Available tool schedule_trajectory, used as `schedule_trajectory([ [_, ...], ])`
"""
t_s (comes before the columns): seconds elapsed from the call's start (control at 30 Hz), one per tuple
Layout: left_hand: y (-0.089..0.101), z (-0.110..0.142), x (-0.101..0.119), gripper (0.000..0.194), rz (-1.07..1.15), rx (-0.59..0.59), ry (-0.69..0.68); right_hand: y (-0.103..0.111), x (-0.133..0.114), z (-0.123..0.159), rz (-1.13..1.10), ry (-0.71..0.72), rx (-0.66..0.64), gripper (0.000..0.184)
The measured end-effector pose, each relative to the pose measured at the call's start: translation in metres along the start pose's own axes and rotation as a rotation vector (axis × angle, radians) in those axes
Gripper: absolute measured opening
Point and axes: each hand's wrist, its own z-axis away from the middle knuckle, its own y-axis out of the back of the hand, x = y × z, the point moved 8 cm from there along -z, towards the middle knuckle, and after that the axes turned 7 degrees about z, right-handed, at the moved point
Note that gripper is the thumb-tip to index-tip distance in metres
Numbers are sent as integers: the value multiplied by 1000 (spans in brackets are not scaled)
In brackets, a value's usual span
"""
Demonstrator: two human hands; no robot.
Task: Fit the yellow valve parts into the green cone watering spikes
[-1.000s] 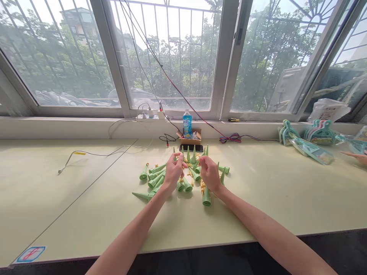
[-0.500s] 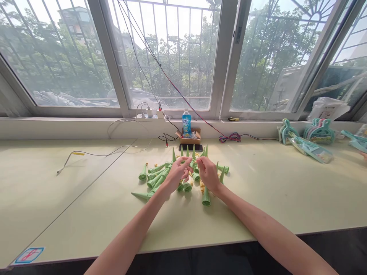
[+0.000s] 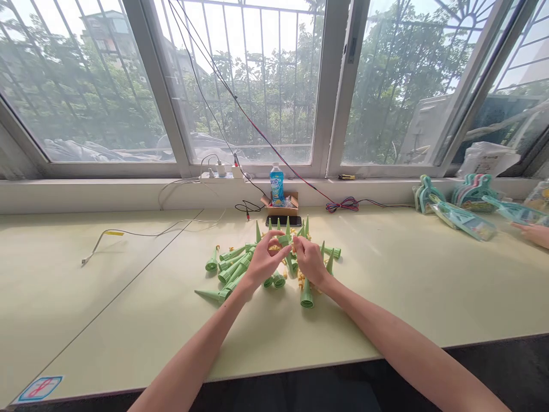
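Note:
My left hand [image 3: 266, 256] is closed around a green plastic watering spike [image 3: 283, 240], its wide capped end up between thumb and fingers and its point downward. Beside it, my right hand [image 3: 309, 258] is closed in a pinch near the spike's cap; whatever sits between its fingertips is too small to make out. Around both hands lie several more green spikes [image 3: 230, 270], some on their sides, some standing point up. Small yellow valve pieces [image 3: 301, 280] lie among them under my right hand. One spike [image 3: 306, 296] rests with its open end toward me.
Behind the pile are a phone [image 3: 283, 221], a small cardboard box [image 3: 293, 209] and a blue bottle [image 3: 277, 184]. Cables [image 3: 343, 204] run along the back. On the right, another person's hand [image 3: 534, 233] is near packaged teal hangers [image 3: 512, 212].
A green spike has come up into my left hand's grip, its cap now visible between the fingers. At the right, the other person's hand has come further into view with a teal package.

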Motion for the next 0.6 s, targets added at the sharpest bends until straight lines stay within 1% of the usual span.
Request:
schedule_trajectory([
  [0.07,-1,0,3,44,-25,-4,-46,0,-1,0,-24,-15,3,44],
  [0.13,-1,0,4,43,-31,6,-60,1,-2,1,-34,-17,8,45],
  [0.27,1,-1,5,39,-38,35,-53,-3,-6,2,-59,-2,-22,46],
  [0.43,4,-2,8,41,-22,64,-52,-10,-8,4,-112,11,-82,39],
  [0.53,5,-2,8,44,-9,75,-56,-7,-9,4,-109,17,-58,36],
  [0.6,7,-3,8,45,-7,97,-65,-2,-8,4,-94,20,-17,35],
])
